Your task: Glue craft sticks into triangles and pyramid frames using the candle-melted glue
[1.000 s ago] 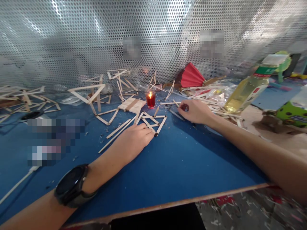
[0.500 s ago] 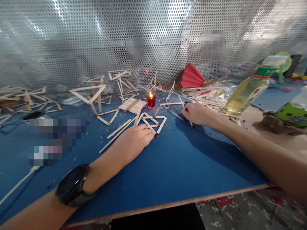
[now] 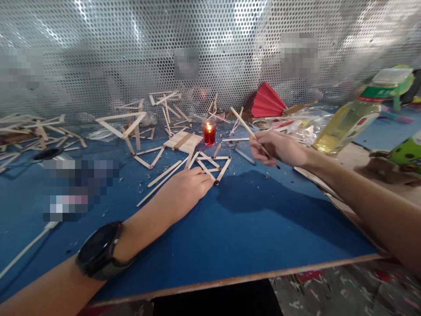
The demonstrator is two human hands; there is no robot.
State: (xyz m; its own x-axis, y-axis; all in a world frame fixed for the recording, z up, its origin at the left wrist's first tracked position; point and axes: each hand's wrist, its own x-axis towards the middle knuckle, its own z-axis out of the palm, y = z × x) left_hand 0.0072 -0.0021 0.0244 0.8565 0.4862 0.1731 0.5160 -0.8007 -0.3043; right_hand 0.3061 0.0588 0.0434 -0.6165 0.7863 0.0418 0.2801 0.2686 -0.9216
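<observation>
My left hand (image 3: 187,191), with a dark watch (image 3: 100,243) on its wrist, rests low on the table. Its fingers are closed at the near-left side of a flat frame of joined wooden craft sticks (image 3: 225,169), whose corners are dark; the exact grip is hidden. My right hand (image 3: 279,147) is closed around a thin wooden stick (image 3: 241,118) and held above the table. That stick slants up to the left, and its dark lower end shows below the fingers. Between and beyond the hands burns a candle in a red glass (image 3: 208,134).
Loose craft sticks (image 3: 164,173) lie left of the frame, near a pile of sticks (image 3: 182,141). Several stick structures (image 3: 121,127) stand farther back. A tilted bottle of yellow liquid (image 3: 348,118) and a red folded fan shape (image 3: 268,102) are at right. Perforated metal sheeting (image 3: 217,44) closes the back.
My right hand has lifted off the table with the thin wooden stick, which now points up to the left. My left hand has stayed at the frame.
</observation>
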